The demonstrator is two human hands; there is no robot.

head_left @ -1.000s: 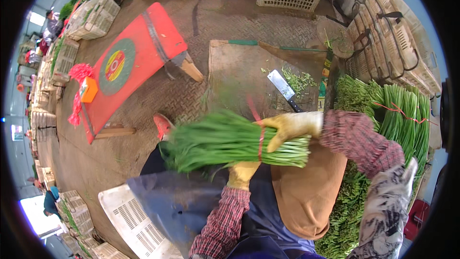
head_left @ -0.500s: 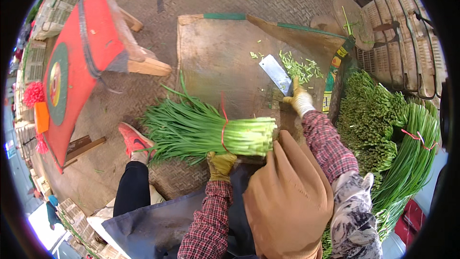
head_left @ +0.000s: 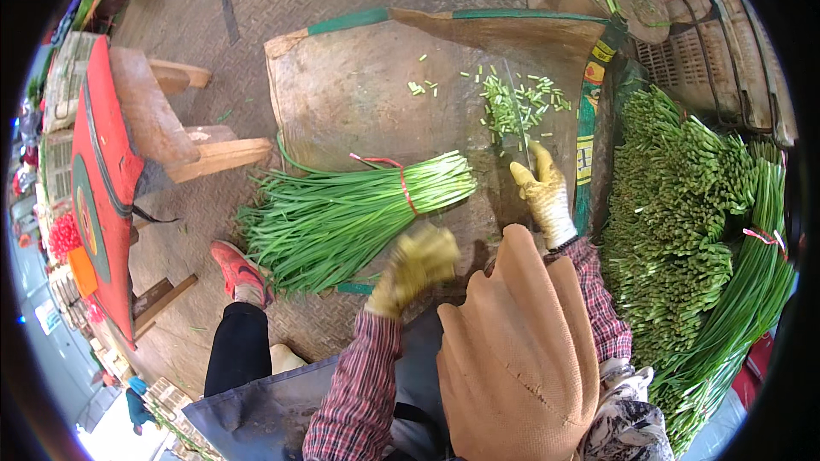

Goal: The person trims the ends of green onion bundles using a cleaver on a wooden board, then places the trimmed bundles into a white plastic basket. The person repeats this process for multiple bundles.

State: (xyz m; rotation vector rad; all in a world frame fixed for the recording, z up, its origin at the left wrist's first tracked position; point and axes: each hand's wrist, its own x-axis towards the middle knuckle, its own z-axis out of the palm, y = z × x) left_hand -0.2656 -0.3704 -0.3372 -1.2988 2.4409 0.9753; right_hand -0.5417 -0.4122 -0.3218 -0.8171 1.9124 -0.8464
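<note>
A bundle of green garlic chives [head_left: 342, 213] lies on the brown board, tied with a red band [head_left: 407, 187]. Its pale cut ends point right and slightly away; the leafy ends hang past the board's left side. My left hand [head_left: 414, 265], in a yellow glove, is just nearer than the bundle, its fingers smeared by motion. In a matching glove, my right hand [head_left: 542, 190] grips a cleaver [head_left: 518, 111]. The blade shows nearly edge-on, pointing away over short cut stalk pieces [head_left: 500, 107]. Its handle is mostly hidden by the fingers.
Brown sheeting with a green edge [head_left: 530, 14] covers the board. Stacked chive bundles [head_left: 675, 205] stand at the right, beside wicker-like crates [head_left: 692, 77]. A red-covered wooden stool [head_left: 107, 188] lies tipped at the left. A brown cloth-like piece [head_left: 517, 350] covers the near middle.
My left hand has come away from beneath the bundle toward me. The bundle has turned so its cut ends slant away. The cleaver blade has gone from flat to edge-on.
</note>
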